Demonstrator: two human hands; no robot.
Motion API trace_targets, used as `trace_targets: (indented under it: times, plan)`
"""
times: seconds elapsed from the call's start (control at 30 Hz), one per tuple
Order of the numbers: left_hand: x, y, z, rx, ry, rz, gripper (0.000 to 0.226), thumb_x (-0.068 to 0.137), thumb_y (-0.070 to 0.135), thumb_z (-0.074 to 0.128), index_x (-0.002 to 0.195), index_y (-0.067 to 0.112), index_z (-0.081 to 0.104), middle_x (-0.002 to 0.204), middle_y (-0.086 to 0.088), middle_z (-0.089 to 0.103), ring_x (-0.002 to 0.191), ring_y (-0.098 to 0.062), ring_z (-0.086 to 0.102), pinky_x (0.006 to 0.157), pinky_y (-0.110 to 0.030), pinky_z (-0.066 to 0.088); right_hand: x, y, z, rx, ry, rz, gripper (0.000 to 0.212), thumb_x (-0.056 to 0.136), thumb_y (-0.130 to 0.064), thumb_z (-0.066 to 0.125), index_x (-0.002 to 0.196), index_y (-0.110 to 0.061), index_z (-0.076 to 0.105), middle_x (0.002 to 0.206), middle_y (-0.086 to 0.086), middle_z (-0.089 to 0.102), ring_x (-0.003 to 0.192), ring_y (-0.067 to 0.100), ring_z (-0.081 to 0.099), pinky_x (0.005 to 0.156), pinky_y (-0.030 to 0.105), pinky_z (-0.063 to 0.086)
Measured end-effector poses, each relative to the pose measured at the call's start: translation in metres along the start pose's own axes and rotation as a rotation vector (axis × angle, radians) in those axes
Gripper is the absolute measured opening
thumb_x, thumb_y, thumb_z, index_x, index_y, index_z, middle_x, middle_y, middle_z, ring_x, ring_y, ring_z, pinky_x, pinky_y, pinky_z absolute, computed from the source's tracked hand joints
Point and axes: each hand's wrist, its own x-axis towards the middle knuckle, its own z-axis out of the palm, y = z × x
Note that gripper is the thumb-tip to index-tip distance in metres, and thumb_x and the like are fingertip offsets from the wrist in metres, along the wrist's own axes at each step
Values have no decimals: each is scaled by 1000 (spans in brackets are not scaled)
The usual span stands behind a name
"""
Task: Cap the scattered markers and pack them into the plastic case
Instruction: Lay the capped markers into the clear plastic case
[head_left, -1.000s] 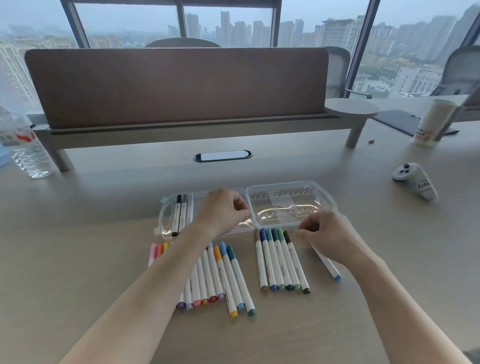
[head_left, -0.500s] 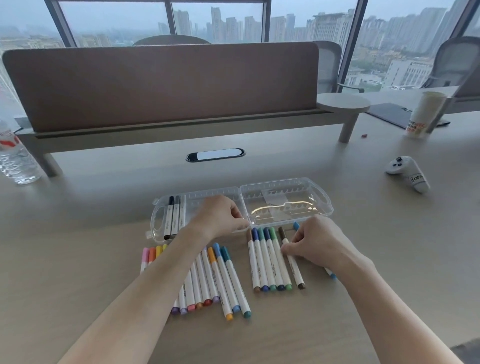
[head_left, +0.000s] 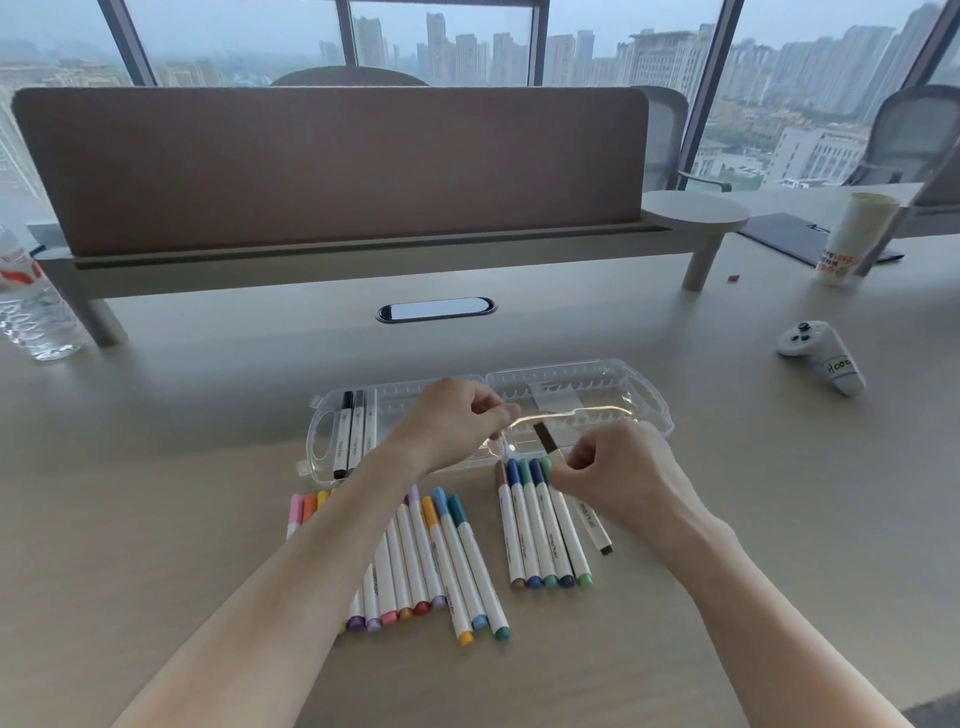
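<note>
Tabletop (head_left: 156, 519) bare to the left of the markers and along the near edge. Open plastic case (head_left: 644, 400) lies mid-tabletop; three markers (head_left: 356, 431) fill its left slots, the remaining slots partly hidden under the left hand (head_left: 447, 421). Right hand (head_left: 618, 473) hangs over the case's near right edge, its grip round a dark-capped marker (head_left: 545, 436). Two marker rows block the near approach: left row (head_left: 441, 551), right row (head_left: 540, 525), with a narrow bare strip between them. Behind the case, open tabletop up to the divider shelf (head_left: 363, 260). Far left, water bottle (head_left: 31, 312); far right, controller (head_left: 821, 353) and paper cup (head_left: 857, 234), well apart from the case.
</note>
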Motion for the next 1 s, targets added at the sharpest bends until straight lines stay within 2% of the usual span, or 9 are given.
trace_targets:
  times: [0.13,0.33,0.4,0.5,0.57,0.7,0.83,0.9,1.0]
  plan:
    - [-2,2,-9,-139,-6,3,27,95,45,64,95,21,77,80,8,73,67,4,62,62,-11,45,4,-27,2,51,38,-88,25,70,-30,69,54,-12,64,54,4,64,48,13,56,55,34,53]
    - [-8,-19,-39,-212,120,-13,17,97,30,65,94,19,78,68,17,68,59,13,60,54,-3,41,14,-65,22,138,-30,-189,23,79,-24,71,60,-12,66,55,4,64,43,5,46,47,12,40]
    - [-8,-28,-50,-206,181,-47,19,97,31,65,92,18,77,71,11,69,60,6,60,57,-8,45,17,-78,29,165,-63,-204,17,81,-24,71,66,-16,68,57,-1,66,44,3,51,48,13,43]
    - [-1,-47,-68,-287,278,-136,24,95,31,68,88,10,78,79,-9,73,66,-12,58,71,-31,54,23,-93,39,196,-101,-217,6,80,-25,71,77,-20,68,62,-5,67,51,5,60,52,23,53]
    - [5,-59,-81,-329,335,-176,25,94,30,70,86,8,77,75,-12,71,65,-15,57,70,-34,53,25,-102,46,179,-133,-252,6,82,-26,71,84,-22,67,69,-7,67,59,8,61,57,23,51]
    - [19,-80,-99,-353,366,-222,19,91,26,74,94,7,75,88,-10,75,68,-13,66,73,-28,59,30,-118,65,186,-186,-309,15,87,-25,70,99,-17,67,75,-4,67,65,9,60,68,28,57]
    - [37,-98,-99,-194,343,-237,19,87,31,77,87,13,75,78,-2,76,74,-17,72,72,-32,61,40,-130,84,253,-234,-269,39,89,-26,72,124,-16,57,74,-1,71,61,5,62,64,20,50]
    - [43,-102,-97,-100,318,-223,16,89,29,75,85,14,76,72,2,73,67,-13,68,66,-28,56,45,-132,94,225,-228,-262,46,89,-28,72,130,-14,55,83,0,72,71,8,64,74,26,55]
    - [50,-105,-95,11,283,-178,11,89,23,74,90,13,80,77,5,73,72,-9,64,75,-27,52,50,-133,101,165,-211,-254,50,89,-30,72,133,-13,55,99,4,73,87,14,67,83,28,54]
